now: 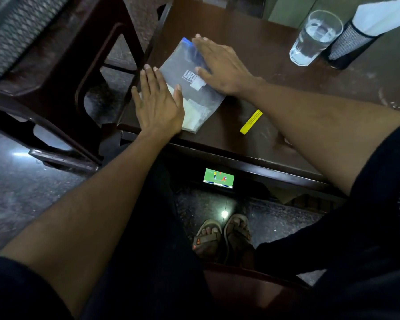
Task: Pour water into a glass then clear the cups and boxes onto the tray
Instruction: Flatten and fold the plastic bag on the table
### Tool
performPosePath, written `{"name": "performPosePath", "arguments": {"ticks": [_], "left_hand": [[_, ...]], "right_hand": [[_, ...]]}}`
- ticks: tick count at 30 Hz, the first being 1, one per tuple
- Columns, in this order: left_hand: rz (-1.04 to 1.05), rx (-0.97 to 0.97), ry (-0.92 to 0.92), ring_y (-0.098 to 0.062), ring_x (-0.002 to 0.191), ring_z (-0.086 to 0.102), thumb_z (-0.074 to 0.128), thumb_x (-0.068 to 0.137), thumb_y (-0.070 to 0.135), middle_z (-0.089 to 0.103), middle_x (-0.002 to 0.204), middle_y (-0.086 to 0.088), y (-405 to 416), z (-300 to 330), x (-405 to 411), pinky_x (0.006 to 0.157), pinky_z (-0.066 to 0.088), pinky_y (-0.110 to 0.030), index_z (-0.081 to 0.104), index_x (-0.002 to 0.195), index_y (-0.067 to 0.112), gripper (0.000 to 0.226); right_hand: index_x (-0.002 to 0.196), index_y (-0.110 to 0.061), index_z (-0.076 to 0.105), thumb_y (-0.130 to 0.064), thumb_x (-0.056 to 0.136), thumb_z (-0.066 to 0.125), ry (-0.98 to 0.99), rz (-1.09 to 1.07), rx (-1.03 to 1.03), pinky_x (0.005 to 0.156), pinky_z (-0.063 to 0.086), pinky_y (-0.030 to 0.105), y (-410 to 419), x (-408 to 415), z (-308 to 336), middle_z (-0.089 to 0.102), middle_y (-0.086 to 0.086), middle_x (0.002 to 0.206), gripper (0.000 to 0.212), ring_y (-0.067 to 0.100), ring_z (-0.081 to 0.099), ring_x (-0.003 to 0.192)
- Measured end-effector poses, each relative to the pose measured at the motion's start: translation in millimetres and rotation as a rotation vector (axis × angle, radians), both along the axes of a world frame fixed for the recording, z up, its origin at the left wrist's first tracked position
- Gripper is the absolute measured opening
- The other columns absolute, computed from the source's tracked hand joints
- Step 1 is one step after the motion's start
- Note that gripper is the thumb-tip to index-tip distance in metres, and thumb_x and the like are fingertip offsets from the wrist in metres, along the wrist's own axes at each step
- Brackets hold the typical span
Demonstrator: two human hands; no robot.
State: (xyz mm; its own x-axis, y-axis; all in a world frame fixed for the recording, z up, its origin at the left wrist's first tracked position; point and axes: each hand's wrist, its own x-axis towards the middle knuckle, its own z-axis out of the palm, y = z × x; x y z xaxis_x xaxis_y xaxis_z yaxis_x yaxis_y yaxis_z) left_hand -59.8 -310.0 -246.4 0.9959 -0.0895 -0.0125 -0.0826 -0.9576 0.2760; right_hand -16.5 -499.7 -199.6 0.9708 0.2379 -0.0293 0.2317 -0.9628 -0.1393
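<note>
A flat grey packet (203,98) with white lettering and a blue corner lies near the left front corner of the dark wooden table (252,42). My left hand (157,105) rests flat on its near left part, fingers spread. Over its far right part my right hand (219,65) lies flat as well, covering the blue corner. Neither hand grips it. A clear glass (314,38) partly filled with water stands at the far right of the table. No tray, cups or boxes are in view.
A black mesh holder (349,45) with white napkins stands right of the glass. A yellow strip (251,121) lies near the table's front edge. A dark plastic chair (56,88) stands left of the table. A lit screen (218,178) shows under the table, above my sandalled feet (222,236).
</note>
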Motion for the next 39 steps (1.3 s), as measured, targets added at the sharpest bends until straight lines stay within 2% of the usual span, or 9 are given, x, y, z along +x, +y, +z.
{"name": "performPosePath", "arguments": {"ticks": [3, 7, 14, 19, 24, 27, 31, 35, 39], "left_hand": [[0.037, -0.013, 0.002, -0.030, 0.164, 0.002, 0.020, 0.109, 0.052, 0.004, 0.175, -0.020, 0, 5, -6, 0.130, 0.007, -0.052, 0.013, 0.166, -0.001, 0.078], [0.004, -0.028, -0.056, -0.034, 0.162, 0.011, 0.036, 0.106, 0.048, 0.013, 0.173, -0.022, -5, 24, 5, 0.129, 0.012, -0.053, 0.020, 0.164, -0.001, 0.078], [-0.481, 0.069, -0.019, -0.038, 0.148, 0.038, 0.060, 0.091, 0.014, 0.039, 0.161, -0.019, -23, 59, 82, 0.118, 0.025, -0.059, 0.027, 0.161, 0.007, 0.077], [-0.659, 0.194, 0.121, -0.034, 0.152, 0.034, 0.063, 0.087, 0.010, 0.034, 0.165, -0.015, -33, 56, 98, 0.117, 0.024, -0.059, 0.025, 0.163, 0.014, 0.085], [-0.699, 0.158, -0.033, -0.032, 0.128, 0.050, 0.071, 0.078, 0.012, 0.054, 0.128, -0.013, -30, 60, 99, 0.107, 0.030, -0.053, 0.052, 0.137, 0.014, 0.062], [-0.650, 0.127, -0.102, -0.034, 0.107, 0.058, 0.070, 0.076, 0.007, 0.061, 0.101, -0.012, -28, 77, 100, 0.097, 0.032, -0.049, 0.064, 0.108, 0.008, 0.033], [-0.644, 0.184, -0.168, -0.025, 0.066, 0.044, 0.063, 0.074, 0.005, 0.044, 0.066, 0.001, -20, 97, 92, 0.096, 0.033, -0.049, 0.055, 0.079, 0.015, 0.014], [-0.663, 0.201, -0.233, -0.025, 0.067, 0.041, 0.066, 0.079, 0.009, 0.047, 0.067, 0.000, -13, 95, 79, 0.096, 0.038, -0.049, 0.051, 0.079, 0.018, 0.017], [-0.672, 0.128, -0.277, -0.033, 0.069, 0.047, 0.066, 0.087, 0.009, 0.052, 0.074, -0.010, -3, 76, 68, 0.084, 0.043, -0.049, 0.047, 0.093, 0.016, 0.020]], "right_hand": [[0.145, -0.009, 0.045, -0.043, 0.095, 0.049, -0.080, -0.131, 0.001, 0.105, 0.041, 0.045, -18, -7, 7, 0.058, 0.015, 0.139, 0.061, 0.037, 0.052, 0.129], [0.131, -0.011, 0.057, -0.049, 0.087, 0.058, -0.072, -0.203, 0.064, 0.099, 0.046, 0.046, -31, -14, 11, 0.063, 0.012, 0.123, 0.058, 0.035, 0.058, 0.116], [0.118, -0.015, 0.064, -0.046, 0.076, 0.077, 0.098, -0.285, 0.066, 0.094, 0.051, 0.043, -35, -11, 15, 0.067, 0.010, 0.121, 0.053, 0.032, 0.061, 0.115], [0.114, -0.015, 0.067, -0.033, 0.075, 0.082, 0.167, -0.335, 0.103, 0.094, 0.054, 0.040, -29, -1, 15, 0.069, 0.011, 0.122, 0.046, 0.032, 0.064, 0.114], [0.101, -0.010, 0.068, -0.016, 0.074, 0.074, 0.073, -0.259, 0.173, 0.070, 0.041, 0.030, -26, 2, 21, 0.066, 0.006, 0.099, 0.028, 0.030, 0.064, 0.101], [0.096, -0.010, 0.066, -0.016, 0.071, 0.062, -0.022, -0.188, 0.212, 0.070, 0.043, 0.036, -25, -1, 30, 0.068, 0.008, 0.097, 0.026, 0.031, 0.063, 0.095], [0.094, -0.014, 0.061, -0.019, 0.069, 0.050, -0.152, -0.112, 0.230, 0.073, 0.047, 0.040, -26, -13, 39, 0.068, 0.006, 0.097, 0.028, 0.031, 0.061, 0.090], [0.104, -0.018, 0.054, -0.021, 0.074, 0.057, -0.149, -0.062, 0.141, 0.073, 0.046, 0.040, -14, -29, 40, 0.065, 0.007, 0.103, 0.031, 0.033, 0.060, 0.093], [0.111, -0.012, 0.051, -0.004, 0.081, 0.055, -0.197, -0.005, -0.061, 0.077, 0.042, 0.046, 0, -46, 33, 0.056, 0.012, 0.110, 0.031, 0.038, 0.056, 0.099]]}}
